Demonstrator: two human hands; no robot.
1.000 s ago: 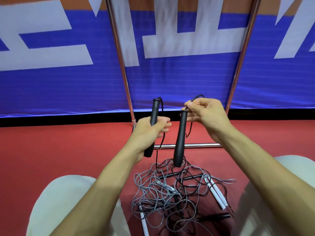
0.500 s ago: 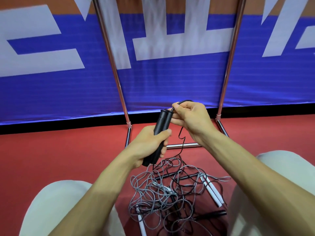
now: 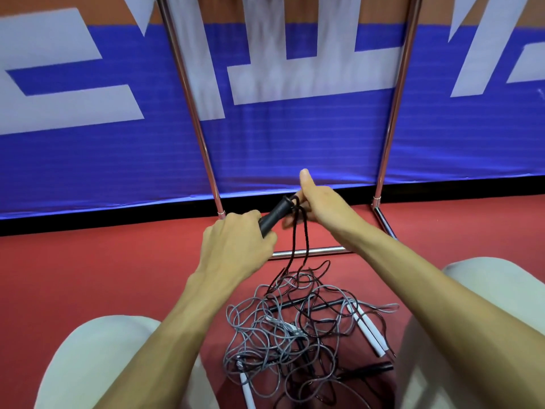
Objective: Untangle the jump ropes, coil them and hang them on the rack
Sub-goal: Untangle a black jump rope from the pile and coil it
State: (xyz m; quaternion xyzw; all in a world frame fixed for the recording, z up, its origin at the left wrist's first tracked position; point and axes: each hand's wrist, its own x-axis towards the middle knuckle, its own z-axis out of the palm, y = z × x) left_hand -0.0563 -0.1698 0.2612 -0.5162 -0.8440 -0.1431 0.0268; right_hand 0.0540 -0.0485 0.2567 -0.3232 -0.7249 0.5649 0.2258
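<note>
Since before, right hand (image 3: pixel 320 203) thumb lifted beside black handles (image 3: pixel 275 215)

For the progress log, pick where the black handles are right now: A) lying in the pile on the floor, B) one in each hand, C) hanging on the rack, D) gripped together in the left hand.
D: the left hand is closed around the black handles, while the right hand holds only the black cord at their top end.
</note>
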